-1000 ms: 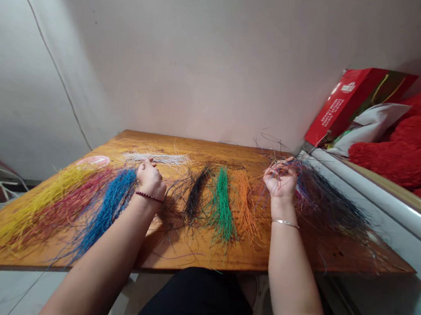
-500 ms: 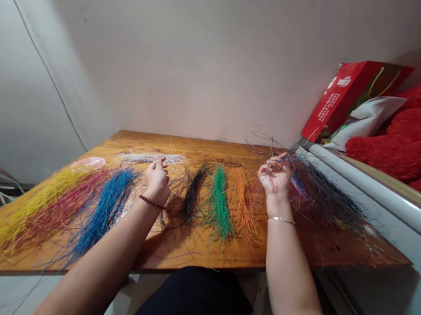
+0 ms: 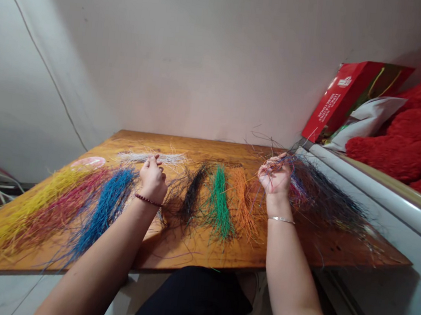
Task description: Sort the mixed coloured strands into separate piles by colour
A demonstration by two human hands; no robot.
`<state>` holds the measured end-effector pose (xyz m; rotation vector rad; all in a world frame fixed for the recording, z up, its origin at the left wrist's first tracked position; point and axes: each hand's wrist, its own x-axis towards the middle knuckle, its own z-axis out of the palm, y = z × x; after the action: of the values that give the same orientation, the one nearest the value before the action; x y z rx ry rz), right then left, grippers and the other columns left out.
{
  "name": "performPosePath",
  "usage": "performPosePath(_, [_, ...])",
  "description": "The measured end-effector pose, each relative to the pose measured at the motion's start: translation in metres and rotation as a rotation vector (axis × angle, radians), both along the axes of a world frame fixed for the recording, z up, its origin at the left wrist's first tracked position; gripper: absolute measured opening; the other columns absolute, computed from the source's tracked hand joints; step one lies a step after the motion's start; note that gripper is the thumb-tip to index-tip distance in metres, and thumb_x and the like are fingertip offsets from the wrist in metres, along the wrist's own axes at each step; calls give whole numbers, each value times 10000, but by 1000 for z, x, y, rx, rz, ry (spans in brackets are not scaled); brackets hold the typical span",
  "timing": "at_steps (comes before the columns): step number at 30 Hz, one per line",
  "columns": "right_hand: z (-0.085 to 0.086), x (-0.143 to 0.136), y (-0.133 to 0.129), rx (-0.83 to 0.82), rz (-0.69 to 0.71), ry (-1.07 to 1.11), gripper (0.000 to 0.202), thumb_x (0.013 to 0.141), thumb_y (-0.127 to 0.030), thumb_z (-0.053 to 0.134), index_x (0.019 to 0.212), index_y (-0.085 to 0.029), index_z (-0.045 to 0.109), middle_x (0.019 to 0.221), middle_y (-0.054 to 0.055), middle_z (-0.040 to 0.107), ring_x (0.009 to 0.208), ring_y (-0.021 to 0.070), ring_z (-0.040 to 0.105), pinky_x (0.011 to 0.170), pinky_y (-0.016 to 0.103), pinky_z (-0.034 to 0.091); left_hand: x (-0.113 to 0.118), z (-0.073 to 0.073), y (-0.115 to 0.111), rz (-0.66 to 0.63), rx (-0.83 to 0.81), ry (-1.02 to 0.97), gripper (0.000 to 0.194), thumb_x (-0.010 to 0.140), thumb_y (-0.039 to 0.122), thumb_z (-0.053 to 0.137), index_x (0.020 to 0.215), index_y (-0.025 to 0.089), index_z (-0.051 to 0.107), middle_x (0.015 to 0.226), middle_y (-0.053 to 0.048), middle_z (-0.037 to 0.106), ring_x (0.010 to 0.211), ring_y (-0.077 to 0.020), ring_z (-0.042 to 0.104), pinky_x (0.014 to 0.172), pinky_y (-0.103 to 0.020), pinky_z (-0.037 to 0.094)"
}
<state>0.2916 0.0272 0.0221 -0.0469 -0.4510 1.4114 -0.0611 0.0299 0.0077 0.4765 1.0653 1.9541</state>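
Note:
My left hand (image 3: 154, 177) is closed with its fingers curled, just in front of the bundle of white wires (image 3: 174, 159); what it holds, if anything, is too small to make out. Over on the right, my right hand (image 3: 274, 178) is palm up and closed round a tangle of thin coloured wires (image 3: 281, 161), red, blue and dark strands among them. Beside it spreads a large mixed pile of wires (image 3: 327, 195). Between my hands lie bundles of black wires (image 3: 194, 191), green wires (image 3: 220, 203) and orange wires (image 3: 243, 201).
Blue wires (image 3: 107, 212), pinkish-red wires (image 3: 74, 198) and yellow wires (image 3: 40, 205) fan out on the left of the wooden table (image 3: 174, 254). A wall stands behind. At right, a raised ledge (image 3: 380, 190) bears a red gift bag (image 3: 337, 98) and red fluffy fabric (image 3: 415, 144).
My left hand has shifted slightly to the left and stays closed. My right hand holds its tangle of wires in the same place.

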Motion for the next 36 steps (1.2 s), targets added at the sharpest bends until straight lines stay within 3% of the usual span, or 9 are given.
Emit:
performPosePath(7, [-2,2,2,10,9,10,103,830,-182,588,842,-258,657,677,-99,644,483,44,519,519,199,433,8,-5,-1,12,10,69,281,903,410,553,971,143,610,713,40,449,426,-22,272,395,-186,167])
performPosePath(14, [1,1,-2,9,15,-14,109,829,-180,581,833,-264,651,681,-106,645,474,49,505,532,210,448,28,-11,-8,94,79,391,315,921,399,499,900,122,648,769,-37,577,577,-77,439,558,-197,350])
performPosePath(21, [3,-1,-4,4,3,-14,135,820,-169,595,871,-280,654,681,-112,638,515,46,543,527,193,439,29,-13,-8,100,148,464,330,910,435,522,871,132,645,810,-57,605,645,-103,492,603,-207,381])
performPosePath(28, [1,1,-2,-3,-3,-12,101,838,-181,592,850,-260,654,682,-104,648,481,49,514,530,209,445,36,-7,-17,-190,160,557,355,880,470,577,758,140,627,683,-33,546,560,-101,460,531,-205,351])
performPosePath(36, [-2,1,1,-31,-33,-23,82,813,-202,627,850,-266,662,710,-101,659,496,41,535,517,190,430,34,20,-36,-735,174,794,288,784,380,719,614,160,643,647,-59,590,600,-136,503,547,-217,383])
